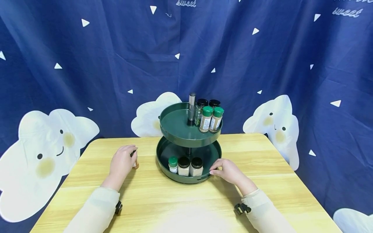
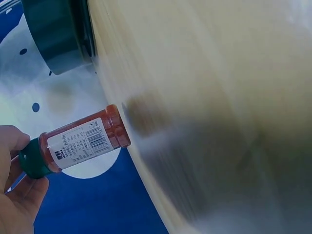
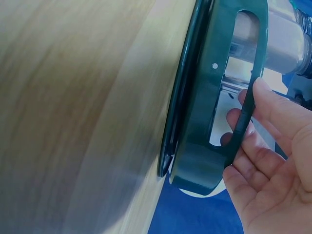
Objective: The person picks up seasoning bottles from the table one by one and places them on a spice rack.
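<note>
My left hand [image 1: 122, 161] holds a spice jar [image 2: 80, 141] by its green cap, left of the rack. The jar has reddish contents and a white barcode label; whether its base touches the table, I cannot tell. With thumb and fingers, my right hand [image 1: 228, 171] grips the slotted side wall of the lower tray [image 3: 200, 122] of a dark green two-tier rack. In that tray stand a green-capped jar [image 1: 173, 165] and two black-capped jars [image 1: 184, 169] of pale powder. The upper tray [image 1: 176, 121] carries two green-capped jars [image 1: 206, 121] and two black-capped jars [image 1: 202, 103] behind them.
A wooden table [image 1: 157, 200] bears the rack. A metal post [image 1: 191, 108] rises through the upper tray's middle. Behind the table hangs a blue curtain [image 1: 116, 64] with white cloud shapes.
</note>
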`<state>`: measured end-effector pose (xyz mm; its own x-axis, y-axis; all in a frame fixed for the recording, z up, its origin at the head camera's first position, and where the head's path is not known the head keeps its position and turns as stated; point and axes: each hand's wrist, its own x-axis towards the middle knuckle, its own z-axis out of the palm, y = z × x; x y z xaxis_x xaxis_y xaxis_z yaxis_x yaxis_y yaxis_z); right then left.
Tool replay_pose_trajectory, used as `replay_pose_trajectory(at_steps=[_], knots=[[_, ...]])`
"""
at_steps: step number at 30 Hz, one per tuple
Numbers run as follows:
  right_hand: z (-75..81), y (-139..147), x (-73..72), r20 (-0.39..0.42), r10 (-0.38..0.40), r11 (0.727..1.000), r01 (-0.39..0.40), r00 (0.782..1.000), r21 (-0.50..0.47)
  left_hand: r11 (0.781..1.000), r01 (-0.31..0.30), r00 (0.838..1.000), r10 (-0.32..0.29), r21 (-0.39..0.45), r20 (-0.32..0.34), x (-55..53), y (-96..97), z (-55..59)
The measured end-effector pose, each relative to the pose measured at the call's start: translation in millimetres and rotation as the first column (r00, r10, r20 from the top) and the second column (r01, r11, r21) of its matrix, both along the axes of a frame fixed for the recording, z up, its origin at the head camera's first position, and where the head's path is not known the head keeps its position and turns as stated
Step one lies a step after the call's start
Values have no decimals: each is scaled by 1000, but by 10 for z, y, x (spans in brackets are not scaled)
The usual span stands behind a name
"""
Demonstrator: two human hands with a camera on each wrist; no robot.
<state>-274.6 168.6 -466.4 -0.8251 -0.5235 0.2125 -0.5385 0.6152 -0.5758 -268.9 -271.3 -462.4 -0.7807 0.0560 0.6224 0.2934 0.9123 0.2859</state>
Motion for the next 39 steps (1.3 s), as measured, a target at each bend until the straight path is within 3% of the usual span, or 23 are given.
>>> replay_pose_trajectory(at_steps=[20, 39], knots=[[-21, 1, -11, -9, 2, 1000, -2, 1000, -6, 998, 59, 995, -61, -30, -73, 104, 149, 79], [-29, 9, -19, -21, 6, 1000, -6, 1000, -3, 996, 92, 987, -91, 1, -134, 151, 286, 175]])
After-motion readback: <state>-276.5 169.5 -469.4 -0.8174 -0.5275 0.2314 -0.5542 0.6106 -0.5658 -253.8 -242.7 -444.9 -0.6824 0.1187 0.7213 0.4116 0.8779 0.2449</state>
